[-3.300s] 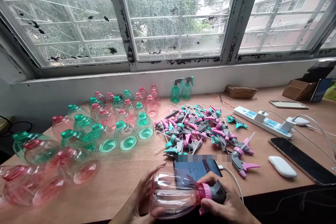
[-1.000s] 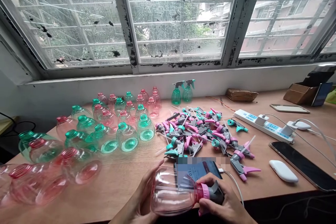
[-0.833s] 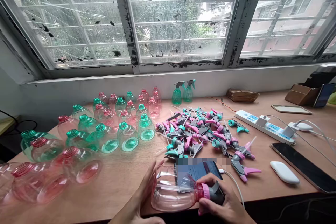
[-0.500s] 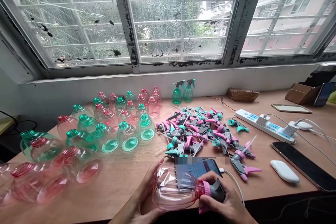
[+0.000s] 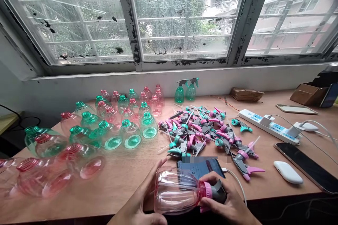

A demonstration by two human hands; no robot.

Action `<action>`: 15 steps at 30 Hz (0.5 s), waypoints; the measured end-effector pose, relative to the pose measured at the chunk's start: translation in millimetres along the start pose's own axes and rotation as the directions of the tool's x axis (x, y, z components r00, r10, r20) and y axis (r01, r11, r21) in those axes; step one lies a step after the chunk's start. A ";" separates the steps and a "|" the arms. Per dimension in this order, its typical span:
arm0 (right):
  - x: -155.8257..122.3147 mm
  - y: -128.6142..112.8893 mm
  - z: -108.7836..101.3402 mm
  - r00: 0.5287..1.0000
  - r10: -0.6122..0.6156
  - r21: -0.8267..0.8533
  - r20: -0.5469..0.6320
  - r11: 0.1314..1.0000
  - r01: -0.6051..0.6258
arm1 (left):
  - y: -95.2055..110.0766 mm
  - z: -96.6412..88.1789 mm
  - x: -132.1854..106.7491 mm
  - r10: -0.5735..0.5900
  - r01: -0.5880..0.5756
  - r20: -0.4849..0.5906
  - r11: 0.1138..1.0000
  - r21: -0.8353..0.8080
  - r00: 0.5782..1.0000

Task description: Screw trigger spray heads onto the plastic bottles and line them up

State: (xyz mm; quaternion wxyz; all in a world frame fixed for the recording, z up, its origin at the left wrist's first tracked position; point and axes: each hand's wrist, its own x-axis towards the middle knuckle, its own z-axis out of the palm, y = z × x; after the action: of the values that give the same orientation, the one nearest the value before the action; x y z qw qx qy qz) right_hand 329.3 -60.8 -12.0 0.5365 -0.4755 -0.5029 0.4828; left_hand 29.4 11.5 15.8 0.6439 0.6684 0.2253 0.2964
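Hands at the table edge: left hand [image 5: 146,197] grasps a pink bottle [image 5: 176,191] lying sideways, right hand [image 5: 227,202] clenched around its grey sprayer head [image 5: 218,191].

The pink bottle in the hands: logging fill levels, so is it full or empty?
Empty: the pink bottle, held sideways by the left hand and right hand, is see-through with no liquid inside.

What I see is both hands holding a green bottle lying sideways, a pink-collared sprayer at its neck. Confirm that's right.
Wrong colour: the bottle is pink, not green. The head view shows the left hand and right hand holding it sideways, the pink-collared sprayer at its neck.
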 end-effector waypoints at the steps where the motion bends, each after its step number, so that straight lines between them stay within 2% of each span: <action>1: -0.1 0.3 0.0 1.000 0.002 -0.012 -0.007 1.000 -0.002 | 2.1 0.7 1.0 -0.019 0.019 0.003 1.000 -0.015 1.000; 4: -0.7 1.8 0.1 0.999 0.039 0.039 0.026 0.998 -0.040 | 1.7 0.1 1.3 -0.042 0.041 0.025 0.998 0.045 0.999; 7: -0.8 2.6 0.0 0.994 0.078 0.123 0.076 0.989 -0.087 | -7.7 -3.8 -2.1 0.017 -0.015 -0.006 0.986 0.166 1.000; 9: -0.3 2.4 -0.6 0.995 0.059 0.112 0.082 0.991 -0.068 | -13.1 -6.1 -4.7 0.031 -0.027 -0.016 0.981 0.191 0.999; 12: 0.8 2.5 -1.5 0.998 0.001 0.036 0.061 0.999 -0.003 | -13.7 -7.5 -6.8 -0.016 0.022 -0.032 0.984 0.178 0.999; 15: 1.6 4.6 -1.7 0.998 0.015 0.035 0.056 0.999 -0.017 | -9.5 -7.1 -6.3 -0.019 0.024 -0.035 0.985 0.170 0.999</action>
State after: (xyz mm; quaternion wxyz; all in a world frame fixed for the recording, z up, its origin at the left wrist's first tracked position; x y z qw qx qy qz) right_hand 330.9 -58.9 -16.6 0.5266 -0.4564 -0.5051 0.5092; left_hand 20.8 13.1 5.7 0.5837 0.7135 0.2678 0.2803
